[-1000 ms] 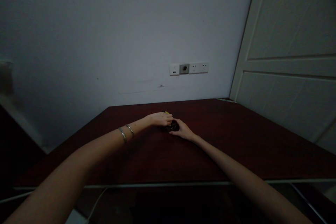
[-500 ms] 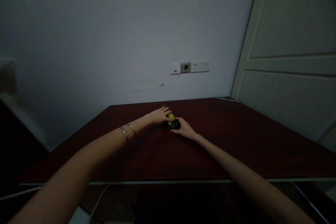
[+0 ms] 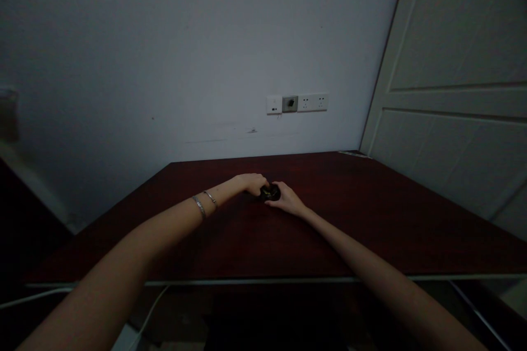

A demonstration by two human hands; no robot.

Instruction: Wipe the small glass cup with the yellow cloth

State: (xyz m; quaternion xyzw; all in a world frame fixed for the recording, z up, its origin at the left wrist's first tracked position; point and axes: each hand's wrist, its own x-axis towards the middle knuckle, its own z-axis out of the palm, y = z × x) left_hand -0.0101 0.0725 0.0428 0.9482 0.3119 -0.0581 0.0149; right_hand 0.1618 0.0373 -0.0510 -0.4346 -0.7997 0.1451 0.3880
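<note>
A small, rounded black object (image 3: pixel 270 193) with glints of yellow on it sits on the dark red tabletop (image 3: pixel 255 241), between my two hands. My right hand (image 3: pixel 288 200) curves around its right side, thumb at the near edge and fingers at the far edge. From the left, my left hand (image 3: pixel 253 182) reaches over it with the fingers curled down at its left and upper side. Those fingertips are mostly hidden, and what they pinch does not show. Two silver bracelets (image 3: pixel 205 204) circle my left forearm.
Behind the table rises a pale wall with a row of sockets and a switch (image 3: pixel 297 103). A white panelled door (image 3: pixel 444 148) stands along the right side. White cables (image 3: pixel 153 312) hang below the table's front edge.
My left hand's fingers, spread before, have curled down onto the black object. The bright yellow piece under them is now mostly out of sight. My right hand has stayed around the object.
</note>
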